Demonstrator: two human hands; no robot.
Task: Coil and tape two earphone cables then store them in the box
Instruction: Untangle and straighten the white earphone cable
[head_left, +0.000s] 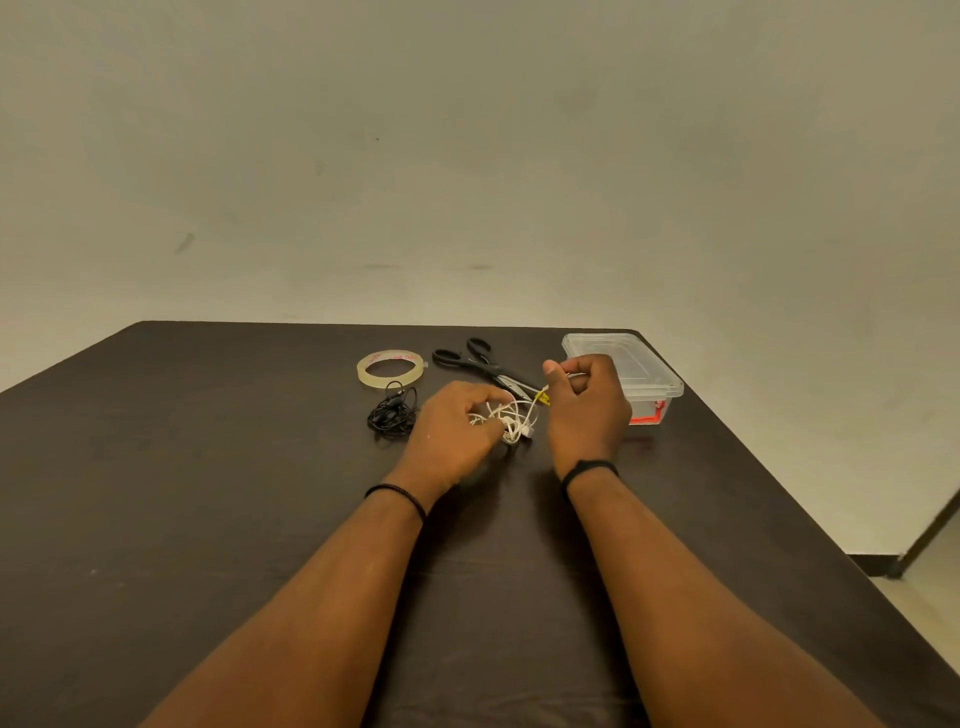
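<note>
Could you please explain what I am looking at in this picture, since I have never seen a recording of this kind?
There is no machine here: a person wears a camera on the head, so this single view looks forward and down at their own two bare hands. The left hand and right hand both grip a tangled white earphone cable just above a dark table. On the table lie a black earphone cable, loosely bundled, a roll of clear tape, black scissors and, partly behind the right hand, a clear plastic box with its lid on.
</note>
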